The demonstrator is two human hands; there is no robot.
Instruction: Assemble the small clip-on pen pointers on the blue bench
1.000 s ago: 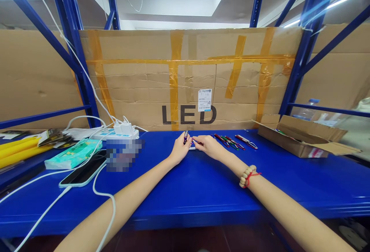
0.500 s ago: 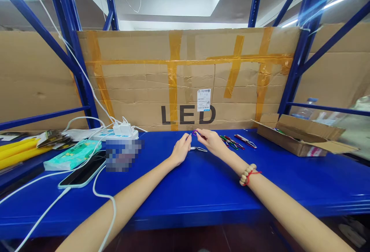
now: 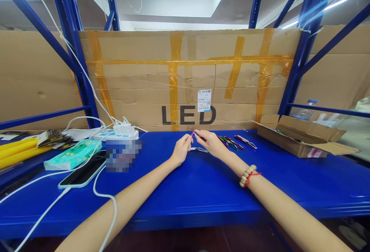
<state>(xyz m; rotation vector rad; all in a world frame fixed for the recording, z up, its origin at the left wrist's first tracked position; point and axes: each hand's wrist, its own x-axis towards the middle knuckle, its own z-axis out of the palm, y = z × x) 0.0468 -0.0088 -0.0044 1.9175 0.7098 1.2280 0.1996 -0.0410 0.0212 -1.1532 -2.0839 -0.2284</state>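
My left hand (image 3: 181, 150) and my right hand (image 3: 212, 143) meet fingertip to fingertip over the blue shelf. Between them shows a small purple curved piece (image 3: 193, 133), like a loop or clip, pinched in my right fingers. The left fingers are closed too; what lies inside them is mostly hidden. Just below the hands a silver pen-like piece with a carabiner-style loop (image 3: 199, 150) lies flat, partly covered by my left hand. To the right of my right hand rest several red and green pens with similar loops (image 3: 231, 143), and a red one (image 3: 245, 141) sits apart.
An open cardboard box (image 3: 300, 140) stands at the right. On the left are a phone (image 3: 83, 173) with a white cable, a green tissue pack (image 3: 73, 155), a power strip with chargers (image 3: 124, 130) and yellow items (image 3: 20, 152). A big cardboard sheet (image 3: 138, 86) closes the back.
The hands have drawn slightly closer, and the purple piece now sits down between both sets of fingertips. The pens on the shelf have stayed put.
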